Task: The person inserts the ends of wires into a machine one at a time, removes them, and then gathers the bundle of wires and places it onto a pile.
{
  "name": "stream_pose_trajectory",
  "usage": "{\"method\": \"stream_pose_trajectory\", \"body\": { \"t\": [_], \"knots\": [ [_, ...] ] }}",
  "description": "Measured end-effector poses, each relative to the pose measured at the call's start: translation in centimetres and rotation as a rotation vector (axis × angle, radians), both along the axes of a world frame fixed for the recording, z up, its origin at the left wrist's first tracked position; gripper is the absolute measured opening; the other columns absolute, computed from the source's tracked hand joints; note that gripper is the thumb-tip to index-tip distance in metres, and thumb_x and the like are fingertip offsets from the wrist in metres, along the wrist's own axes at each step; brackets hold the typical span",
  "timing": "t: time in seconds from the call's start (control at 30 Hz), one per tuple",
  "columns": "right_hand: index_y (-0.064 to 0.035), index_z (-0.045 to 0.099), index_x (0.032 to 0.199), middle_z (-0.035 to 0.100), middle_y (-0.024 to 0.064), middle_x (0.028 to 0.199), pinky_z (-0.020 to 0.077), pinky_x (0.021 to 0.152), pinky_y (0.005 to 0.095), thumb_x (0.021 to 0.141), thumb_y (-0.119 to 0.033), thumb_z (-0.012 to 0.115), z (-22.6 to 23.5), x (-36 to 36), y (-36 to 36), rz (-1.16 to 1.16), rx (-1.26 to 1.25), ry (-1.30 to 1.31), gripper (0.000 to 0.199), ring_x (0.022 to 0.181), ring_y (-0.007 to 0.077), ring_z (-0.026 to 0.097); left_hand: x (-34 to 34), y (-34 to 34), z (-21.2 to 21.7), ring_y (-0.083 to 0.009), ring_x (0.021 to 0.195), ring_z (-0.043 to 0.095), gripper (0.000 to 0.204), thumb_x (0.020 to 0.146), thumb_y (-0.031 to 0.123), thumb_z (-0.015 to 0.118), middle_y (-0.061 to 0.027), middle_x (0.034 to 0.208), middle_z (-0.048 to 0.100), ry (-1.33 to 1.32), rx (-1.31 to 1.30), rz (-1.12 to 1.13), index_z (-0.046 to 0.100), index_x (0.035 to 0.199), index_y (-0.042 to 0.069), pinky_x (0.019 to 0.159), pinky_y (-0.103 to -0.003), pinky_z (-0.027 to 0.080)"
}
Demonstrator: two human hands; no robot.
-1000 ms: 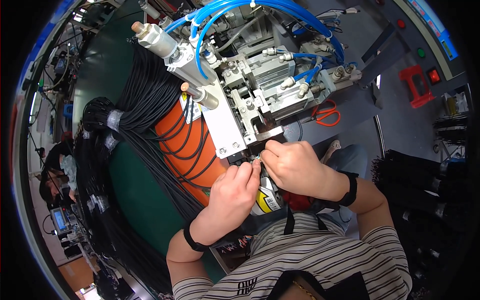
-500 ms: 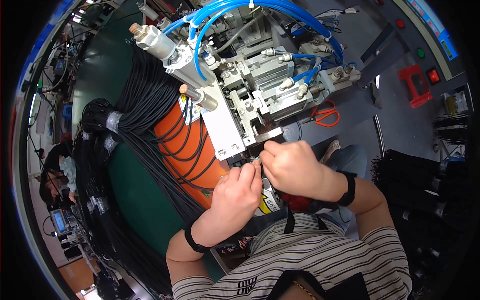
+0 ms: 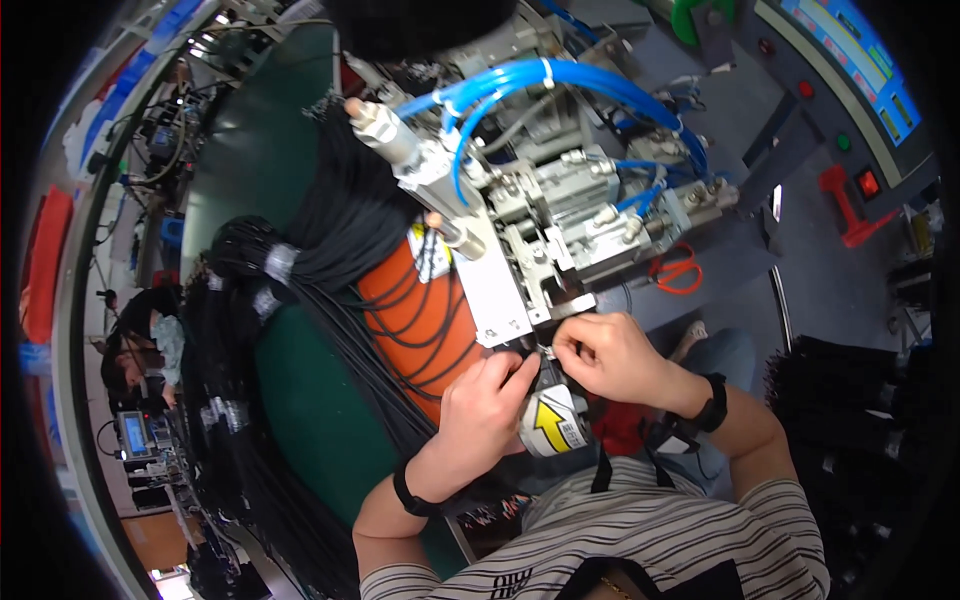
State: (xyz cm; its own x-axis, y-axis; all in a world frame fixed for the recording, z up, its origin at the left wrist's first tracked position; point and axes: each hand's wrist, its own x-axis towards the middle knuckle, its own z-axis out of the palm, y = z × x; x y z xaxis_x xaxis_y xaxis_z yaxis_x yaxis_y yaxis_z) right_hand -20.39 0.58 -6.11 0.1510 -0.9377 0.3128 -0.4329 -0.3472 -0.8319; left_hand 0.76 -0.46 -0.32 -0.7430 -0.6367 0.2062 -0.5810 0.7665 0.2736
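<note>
Both of my hands are at the front end of a metal pneumatic machine with blue air hoses. My left hand is closed, thumb and index finger meeting just below the white metal plate; what they pinch is hidden. Thin black cables curve across an orange panel towards this hand. My right hand has its fingers curled together beside the machine's front edge, and anything in them is too small to make out. Between and below the hands is a white part with a yellow arrow.
A thick bundle of black cables lies on the green table at the left. Red-handled scissors lie right of the machine. Farther right are a control panel with a screen and more hanging black cables. Another person sits far left.
The view has shifted, so the machine and table appear lower and further right. My hands have drawn slightly apart, uncovering more of the part with the yellow arrow.
</note>
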Motion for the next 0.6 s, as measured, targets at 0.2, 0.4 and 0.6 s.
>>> {"method": "stream_pose_trajectory", "body": {
  "t": [0.2,0.4,0.6],
  "knots": [
    [-0.0032,0.065,0.082,0.065,0.0105,0.070,0.0500,0.055,0.0404,0.084,-0.011,0.070,0.8,0.0,0.5,0.045,0.176,-0.014,0.010,0.061,0.0300,0.066,2.5,0.3,-0.7,-0.0289,0.092,0.062,0.036,0.075,0.002,0.066,-0.0106,0.102,0.062,0.077,-0.014,0.086,0.066,0.111,-0.001,0.077,-0.038,0.051],
    [-0.0058,0.066,0.083,0.066,0.0070,0.075,0.0501,0.052,0.0352,0.086,-0.014,0.072,2.6,0.9,1.7,-0.040,-0.137,-0.026,0.010,0.060,0.0242,0.065,3.2,-3.2,1.0,-0.0339,0.094,0.064,0.026,0.082,-0.003,0.066,-0.0149,0.104,0.066,0.106,-0.138,0.159,0.068,0.108,0.000,0.083,-0.038,0.052],
    [-0.0066,0.066,0.088,0.063,0.0042,0.075,0.0511,0.051,0.0333,0.089,-0.018,0.071,3.8,5.7,2.3,0.303,-0.219,-0.002,0.013,0.062,0.0230,0.066,7.1,-19.7,3.4,-0.0198,0.102,0.067,0.034,0.102,0.020,0.058,-0.0128,0.117,0.070,0.607,0.257,0.368,0.061,0.126,-0.004,0.093,-0.033,0.050]
  ]
}}
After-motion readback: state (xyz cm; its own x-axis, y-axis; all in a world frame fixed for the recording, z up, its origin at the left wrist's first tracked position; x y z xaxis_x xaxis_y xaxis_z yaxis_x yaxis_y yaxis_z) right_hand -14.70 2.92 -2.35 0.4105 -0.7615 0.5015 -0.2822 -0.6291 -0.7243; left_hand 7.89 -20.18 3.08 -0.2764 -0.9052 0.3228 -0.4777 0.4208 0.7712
